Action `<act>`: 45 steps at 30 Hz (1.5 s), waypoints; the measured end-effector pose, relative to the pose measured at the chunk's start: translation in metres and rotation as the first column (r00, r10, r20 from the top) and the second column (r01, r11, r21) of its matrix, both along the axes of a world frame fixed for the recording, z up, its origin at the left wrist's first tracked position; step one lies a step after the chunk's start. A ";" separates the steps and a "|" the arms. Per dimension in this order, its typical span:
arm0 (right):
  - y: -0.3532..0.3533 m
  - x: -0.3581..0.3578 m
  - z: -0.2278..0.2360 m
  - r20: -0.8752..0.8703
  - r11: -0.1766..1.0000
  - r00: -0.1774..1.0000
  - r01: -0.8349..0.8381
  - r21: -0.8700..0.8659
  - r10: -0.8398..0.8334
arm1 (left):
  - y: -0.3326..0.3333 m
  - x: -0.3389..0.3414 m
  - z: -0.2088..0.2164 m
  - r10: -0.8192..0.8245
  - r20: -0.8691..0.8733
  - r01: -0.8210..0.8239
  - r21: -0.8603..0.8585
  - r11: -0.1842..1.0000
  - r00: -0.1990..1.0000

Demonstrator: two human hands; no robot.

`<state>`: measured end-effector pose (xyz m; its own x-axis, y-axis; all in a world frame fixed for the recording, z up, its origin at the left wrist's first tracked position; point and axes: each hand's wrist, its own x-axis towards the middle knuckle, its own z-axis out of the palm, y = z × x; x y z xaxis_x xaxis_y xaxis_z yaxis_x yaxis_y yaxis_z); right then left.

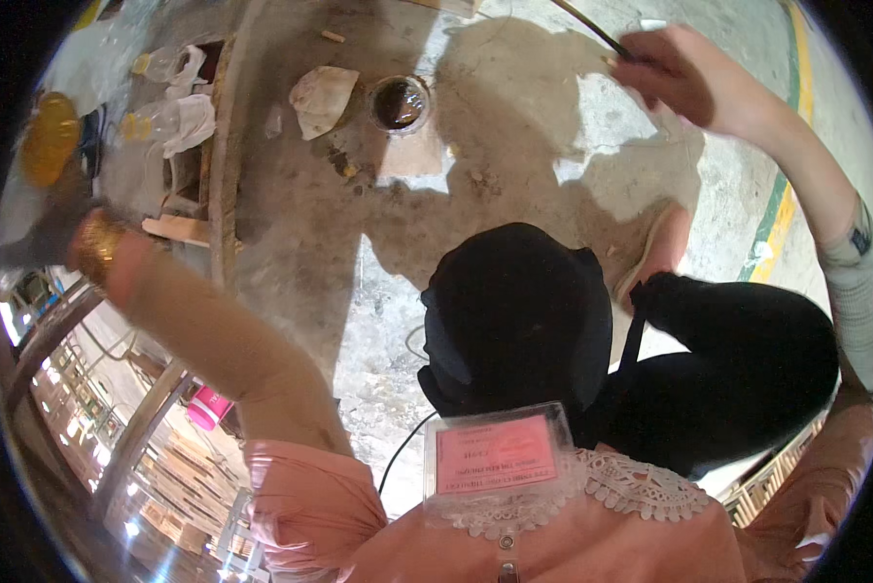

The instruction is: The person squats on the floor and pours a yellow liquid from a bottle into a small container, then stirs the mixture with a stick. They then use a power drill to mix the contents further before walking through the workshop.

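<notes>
The right hand (689, 85) is holding a thin dark stick (590, 25) near one end, fingers closed around it, probably leaving its length free. The left hand (55, 228) is lying in shadow, its grip impossible to tell. A round container (401, 130) of dark liquid (400, 102) is standing between them, presumably for reach, beside a pale scrap (322, 101).

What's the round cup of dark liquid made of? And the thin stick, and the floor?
The cup is perhaps clear plastic or glass: its rim looks glossy. The thin stick may be dark-finished wood or plastic; it's straight, but too slim to tell. The floor is probably concrete: matt, grey, blotchy.
</notes>
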<state>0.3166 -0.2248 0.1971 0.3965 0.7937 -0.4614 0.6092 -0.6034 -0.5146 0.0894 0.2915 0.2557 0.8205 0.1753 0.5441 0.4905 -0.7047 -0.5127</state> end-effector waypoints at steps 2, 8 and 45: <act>0.030 -0.005 0.002 -0.050 0.994 0.993 0.104 -0.045 -0.106 | -0.057 -0.004 -0.051 -0.151 0.185 0.149 0.028 0.988 0.971; 0.075 -0.027 -0.071 0.273 0.901 0.943 0.055 0.431 -0.188 | -0.162 -0.002 -0.105 0.422 0.108 0.420 0.044 -0.907 0.900; 0.019 -0.057 -0.161 -0.314 0.939 0.904 0.332 0.093 -0.289 | -0.207 0.109 -0.099 -0.369 -0.927 -0.825 -0.254 0.505 0.059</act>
